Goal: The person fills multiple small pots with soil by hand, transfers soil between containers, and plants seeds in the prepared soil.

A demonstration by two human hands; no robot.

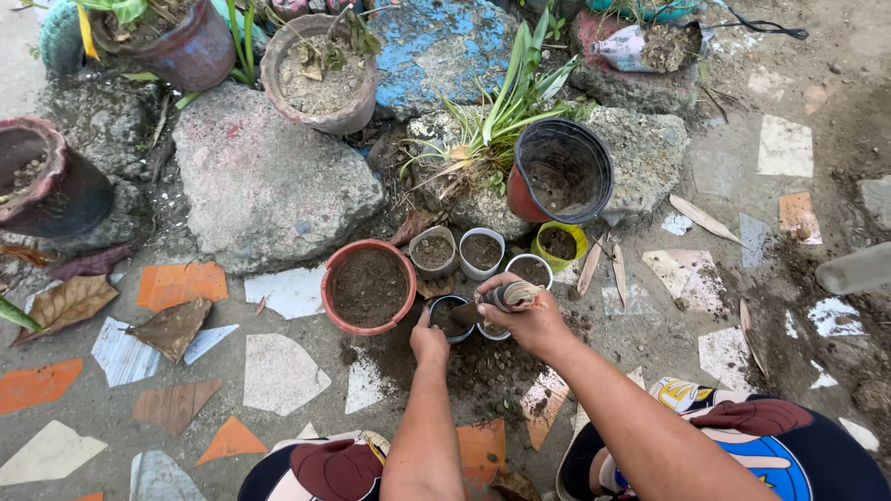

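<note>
A small dark-rimmed cup (pixel 448 315) of soil sits on the mosaic ground just right of a terracotta-coloured pot (pixel 369 286) filled with earth. The left hand (pixel 429 341) is curled against the cup's near rim, steadying it. The right hand (pixel 527 320) is closed around a trowel handle (pixel 509 296), its blade dipping into the cup. Loose soil (pixel 487 366) lies heaped just before the cup. Behind stand more small soil-filled cups (pixel 481 251), crowded against rocks (pixel 269 176); open paving lies to the left.
</note>
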